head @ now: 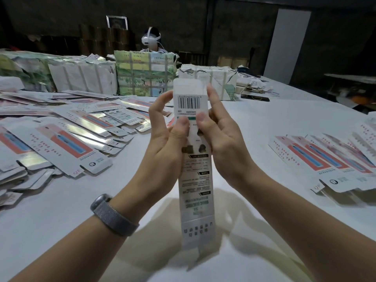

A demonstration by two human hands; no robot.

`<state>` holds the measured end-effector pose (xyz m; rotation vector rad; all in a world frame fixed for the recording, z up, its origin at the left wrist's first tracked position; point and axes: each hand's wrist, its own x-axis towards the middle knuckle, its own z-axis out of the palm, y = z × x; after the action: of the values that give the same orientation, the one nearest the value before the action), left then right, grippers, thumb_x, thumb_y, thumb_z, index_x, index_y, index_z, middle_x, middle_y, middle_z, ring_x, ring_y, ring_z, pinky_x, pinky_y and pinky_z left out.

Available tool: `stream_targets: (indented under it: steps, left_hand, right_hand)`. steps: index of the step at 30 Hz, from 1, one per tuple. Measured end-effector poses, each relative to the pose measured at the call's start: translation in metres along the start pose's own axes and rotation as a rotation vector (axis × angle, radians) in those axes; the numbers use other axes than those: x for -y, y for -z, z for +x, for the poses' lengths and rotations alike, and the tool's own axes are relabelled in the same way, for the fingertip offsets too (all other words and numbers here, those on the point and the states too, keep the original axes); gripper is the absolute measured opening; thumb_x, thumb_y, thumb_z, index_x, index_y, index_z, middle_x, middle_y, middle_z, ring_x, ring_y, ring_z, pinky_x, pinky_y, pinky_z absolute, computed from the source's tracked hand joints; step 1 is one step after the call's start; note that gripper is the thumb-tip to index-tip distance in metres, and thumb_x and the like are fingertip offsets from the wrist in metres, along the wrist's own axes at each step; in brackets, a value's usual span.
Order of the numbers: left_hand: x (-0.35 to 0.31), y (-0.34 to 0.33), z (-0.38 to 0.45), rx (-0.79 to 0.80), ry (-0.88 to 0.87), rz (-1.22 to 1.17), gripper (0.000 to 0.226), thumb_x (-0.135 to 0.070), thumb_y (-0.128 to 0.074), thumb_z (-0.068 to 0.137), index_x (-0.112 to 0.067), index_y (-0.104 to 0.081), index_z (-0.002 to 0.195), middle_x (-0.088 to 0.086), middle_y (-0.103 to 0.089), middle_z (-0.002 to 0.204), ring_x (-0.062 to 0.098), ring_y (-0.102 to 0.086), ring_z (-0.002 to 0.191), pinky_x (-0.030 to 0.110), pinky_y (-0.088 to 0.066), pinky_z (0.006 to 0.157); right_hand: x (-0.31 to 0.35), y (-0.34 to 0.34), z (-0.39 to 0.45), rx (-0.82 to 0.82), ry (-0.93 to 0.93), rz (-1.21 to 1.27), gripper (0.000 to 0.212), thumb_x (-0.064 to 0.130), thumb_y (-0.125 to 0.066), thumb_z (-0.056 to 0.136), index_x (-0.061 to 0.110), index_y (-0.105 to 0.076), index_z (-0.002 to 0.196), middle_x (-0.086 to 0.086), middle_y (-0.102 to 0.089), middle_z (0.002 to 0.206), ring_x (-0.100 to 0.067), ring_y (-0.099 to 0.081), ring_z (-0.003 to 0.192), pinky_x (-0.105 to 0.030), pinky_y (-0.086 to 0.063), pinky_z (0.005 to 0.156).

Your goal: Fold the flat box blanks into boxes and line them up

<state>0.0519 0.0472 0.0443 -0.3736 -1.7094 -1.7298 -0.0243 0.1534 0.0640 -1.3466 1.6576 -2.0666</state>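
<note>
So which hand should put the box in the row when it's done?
Probably the right hand. The row of finished boxes lies on the right of the table, nearest that hand. The left hand, also gripping the box, sits by the pile of flat blanks.

Packing workshop: long white table [264,123] strewn with flat box blanks [67,143], strapped paper bundles [142,74], dark walls.
</note>
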Motion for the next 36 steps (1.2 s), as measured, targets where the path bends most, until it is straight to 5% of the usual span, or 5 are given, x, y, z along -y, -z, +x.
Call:
stream_targets:
  steps: [4, 16, 22, 29, 36]
  left_hand:
    - [-0.002, 0.003, 0.0, -0.01, 0.019, 0.032, 0.052, -0.025, -0.04, 0.102, -0.04, -0.022, 0.149, -0.001, -0.071, 0.119, 0.024, -0.072, 0.103, 0.031, -0.059, 0.079]
    - [-0.001, 0.004, 0.0, 0.014, 0.043, -0.019, 0.035, -0.018, -0.04, 0.1, -0.02, -0.034, 0.135, 0.0, -0.071, 0.097, 0.022, -0.07, 0.081, 0.031, -0.058, 0.069]
    - [0.0, 0.002, -0.001, 0.026, 0.087, -0.049, 0.035, -0.022, -0.04, 0.099, -0.024, -0.037, 0.134, 0.002, -0.071, 0.09, 0.018, -0.069, 0.074, 0.029, -0.056, 0.063]
    - [0.003, 0.001, -0.001, 0.095, 0.123, 0.027, 0.047, -0.025, -0.044, 0.098, -0.044, -0.029, 0.139, 0.004, -0.074, 0.1, 0.017, -0.071, 0.083, 0.028, -0.058, 0.072]
    - [0.003, 0.003, 0.0, 0.102, 0.194, -0.033, 0.049, -0.025, -0.049, 0.096, -0.044, -0.03, 0.136, 0.007, -0.067, 0.078, 0.012, -0.068, 0.071, 0.026, -0.057, 0.065]
  right_hand:
    - [-0.003, -0.001, -0.001, 0.025, 0.005, 0.052, 0.054, 0.015, -0.039, 0.106, 0.029, -0.021, 0.155, 0.013, -0.07, 0.111, -0.012, -0.069, 0.106, -0.026, -0.056, 0.082]
    - [-0.003, 0.003, 0.0, 0.046, -0.022, 0.071, 0.025, 0.02, -0.044, 0.095, 0.021, -0.049, 0.119, -0.024, -0.062, 0.107, -0.024, -0.065, 0.09, -0.034, -0.057, 0.076]
    - [-0.005, 0.008, 0.005, 0.016, -0.067, 0.112, 0.024, 0.016, -0.051, 0.085, 0.016, -0.052, 0.11, -0.007, -0.063, 0.097, -0.027, -0.063, 0.091, -0.049, -0.053, 0.088]
    - [0.0, 0.019, 0.011, -0.062, -0.094, 0.291, 0.062, -0.003, -0.055, 0.068, 0.025, -0.049, 0.123, -0.006, -0.065, 0.101, -0.034, -0.065, 0.103, -0.059, -0.047, 0.102]
    - [0.003, 0.025, 0.013, -0.062, -0.084, 0.222, 0.044, -0.005, -0.056, 0.064, 0.014, -0.066, 0.102, -0.004, -0.068, 0.088, -0.028, -0.064, 0.091, -0.05, -0.049, 0.092]
